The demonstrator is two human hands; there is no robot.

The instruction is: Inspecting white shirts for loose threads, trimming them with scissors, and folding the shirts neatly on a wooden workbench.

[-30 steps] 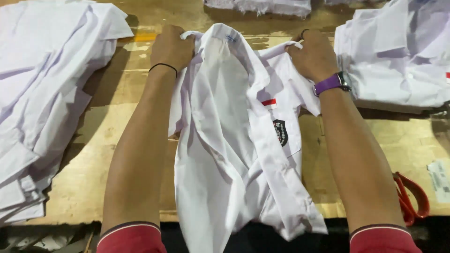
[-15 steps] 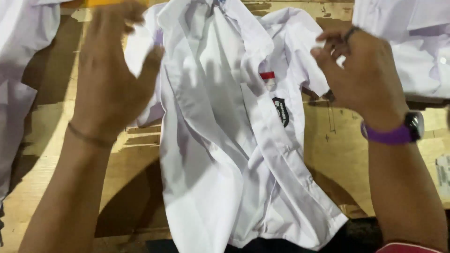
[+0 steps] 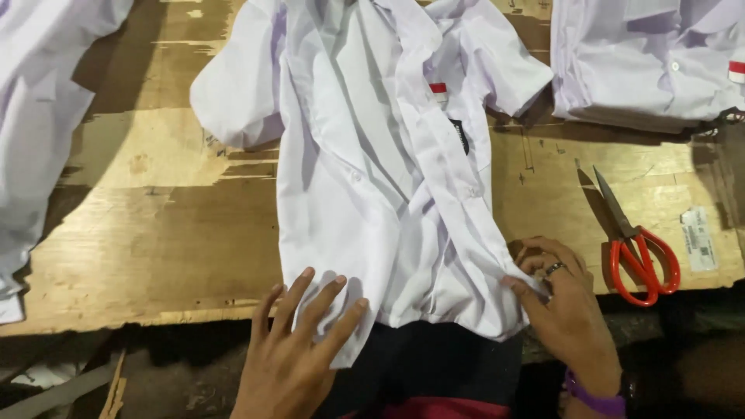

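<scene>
Warm, yellowish light falls from above and a little to the far side, so the wooden table (image 3: 155, 225) gleams with a soft golden glare on the left while its near edge drops into deep shadow. The white shirt (image 3: 372, 178) reads bright but not blown out, its folds tinted faintly violet. The shirt pile on the left (image 3: 39, 116) casts a broad dark shadow rightward across the boards. The scissors (image 3: 636, 248) throw a thin, crisp shadow. My left hand (image 3: 299, 349) and right hand (image 3: 566, 310) look sharp, barely blurred. The near corners go dim and murky; the picture is otherwise clear.
</scene>
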